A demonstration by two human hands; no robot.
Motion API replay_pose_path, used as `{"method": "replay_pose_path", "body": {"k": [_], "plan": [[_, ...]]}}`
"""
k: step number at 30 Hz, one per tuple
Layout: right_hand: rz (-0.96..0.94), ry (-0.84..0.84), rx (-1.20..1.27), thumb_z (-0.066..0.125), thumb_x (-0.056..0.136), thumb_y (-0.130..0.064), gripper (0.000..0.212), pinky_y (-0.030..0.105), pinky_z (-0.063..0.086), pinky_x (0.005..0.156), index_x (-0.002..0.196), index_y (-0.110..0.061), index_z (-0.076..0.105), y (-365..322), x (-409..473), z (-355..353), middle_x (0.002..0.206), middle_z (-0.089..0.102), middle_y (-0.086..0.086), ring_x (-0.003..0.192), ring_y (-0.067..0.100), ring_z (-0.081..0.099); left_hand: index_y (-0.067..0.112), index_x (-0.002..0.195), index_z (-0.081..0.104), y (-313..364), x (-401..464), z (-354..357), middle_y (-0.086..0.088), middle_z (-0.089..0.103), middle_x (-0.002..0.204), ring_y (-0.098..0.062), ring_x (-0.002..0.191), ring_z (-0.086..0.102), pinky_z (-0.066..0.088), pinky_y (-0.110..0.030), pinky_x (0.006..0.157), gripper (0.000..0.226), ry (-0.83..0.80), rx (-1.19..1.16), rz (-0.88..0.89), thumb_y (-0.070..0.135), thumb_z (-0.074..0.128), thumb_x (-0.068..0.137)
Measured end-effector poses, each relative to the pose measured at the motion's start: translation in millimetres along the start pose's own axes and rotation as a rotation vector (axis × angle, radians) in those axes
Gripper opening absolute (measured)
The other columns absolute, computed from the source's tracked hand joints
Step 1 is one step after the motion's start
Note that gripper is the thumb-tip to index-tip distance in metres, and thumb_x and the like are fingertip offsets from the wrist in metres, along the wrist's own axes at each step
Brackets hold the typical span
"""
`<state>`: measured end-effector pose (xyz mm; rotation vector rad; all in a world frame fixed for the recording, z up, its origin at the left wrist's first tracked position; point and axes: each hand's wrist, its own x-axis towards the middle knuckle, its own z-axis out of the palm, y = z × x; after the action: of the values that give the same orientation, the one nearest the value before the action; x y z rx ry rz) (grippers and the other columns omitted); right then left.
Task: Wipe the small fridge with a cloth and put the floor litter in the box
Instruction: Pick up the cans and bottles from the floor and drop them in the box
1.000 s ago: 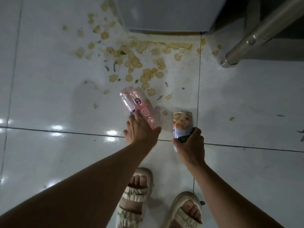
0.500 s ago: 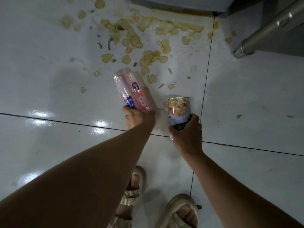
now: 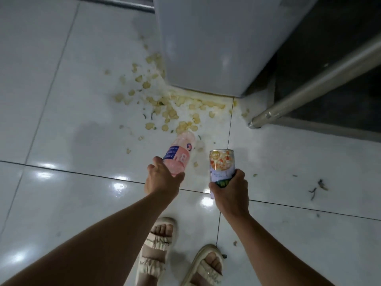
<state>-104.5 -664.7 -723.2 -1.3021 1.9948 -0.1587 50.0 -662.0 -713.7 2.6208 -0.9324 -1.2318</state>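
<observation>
The left hand (image 3: 162, 180) grips a pink plastic bottle (image 3: 180, 154) by its lower end, tilted away above the floor (image 3: 61, 120); the right hand (image 3: 228, 193) grasps a food can (image 3: 222, 165), held beside it; yellow crumbs (image 3: 173, 112) lie scattered on the tiles against the foot of the small fridge (image 3: 216, 44); two sandals (image 3: 156, 250) stand below.

Floor: glossy white tiles (image 3: 82, 112), dark grout lines, light glints lower left | upper right: slanted metal pole (image 3: 321, 83) before dark glass panel (image 3: 338, 34) | lighting: dim
</observation>
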Motion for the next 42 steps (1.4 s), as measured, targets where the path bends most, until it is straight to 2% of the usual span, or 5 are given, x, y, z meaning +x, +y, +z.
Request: {"method": "replay_pose_path", "body": {"k": [14,22,33,38,42], "plan": [[-0.071,0.018,0.139,0.076,0.071,-0.027,0.061,0.031,0.052,0.069,0.119,-0.009,0.041,-135,-150,-242,0.107,0.055,0.011,0.091,0.023,0.057,0.016,0.123,0.037,102,-211,-213,-0.01,0.052,0.113,-0.027,0.094,0.057,0.047,-0.034,0.074,0.063,0.11,0.11,0.22,0.039,0.072,0.076],[-0.114,0.08,0.218,0.076,0.073,-0.028,0.061,0.012,0.038,0.052,0.122,-0.012,0.042,-158,-227,-352,0.108,0.056,0.006,0.087,0.015,0.056,0.021,0.12,0.041,150,-319,-278,-0.005,0.053,0.109,-0.021,0.087,0.058,0.051,-0.032,0.075,0.057,0.179,0.215,0.449,0.04,0.07,0.075],[0.01,0.31,0.329,0.077,0.072,-0.026,0.054,0.009,0.035,0.047,0.115,-0.013,0.045,-151,-320,-430,0.107,0.058,0.006,0.077,0.011,0.053,0.026,0.124,0.046,196,-402,-326,-0.001,0.053,0.11,-0.021,0.098,0.058,0.049,-0.032,0.081,0.059,0.135,0.473,0.798,0.041,0.071,0.072],[0.129,0.46,0.338,0.079,0.069,-0.03,0.058,0.024,0.047,0.069,0.114,-0.012,0.046,-145,-379,-431,0.106,0.061,0.008,0.092,0.021,0.06,0.024,0.12,0.05,197,-433,-341,-0.005,0.054,0.105,-0.026,0.097,0.06,0.051,-0.036,0.084,0.059,0.061,0.551,0.982,0.043,0.072,0.069],[0.244,0.562,0.395,0.078,0.072,-0.032,0.058,0.019,0.044,0.061,0.116,-0.013,0.045,-138,-438,-431,0.106,0.06,0.006,0.072,0.01,0.056,0.026,0.125,0.046,186,-466,-344,-0.006,0.054,0.114,-0.025,0.104,0.059,0.048,-0.033,0.085,0.065,0.023,0.61,1.109,0.048,0.071,0.07]]}}
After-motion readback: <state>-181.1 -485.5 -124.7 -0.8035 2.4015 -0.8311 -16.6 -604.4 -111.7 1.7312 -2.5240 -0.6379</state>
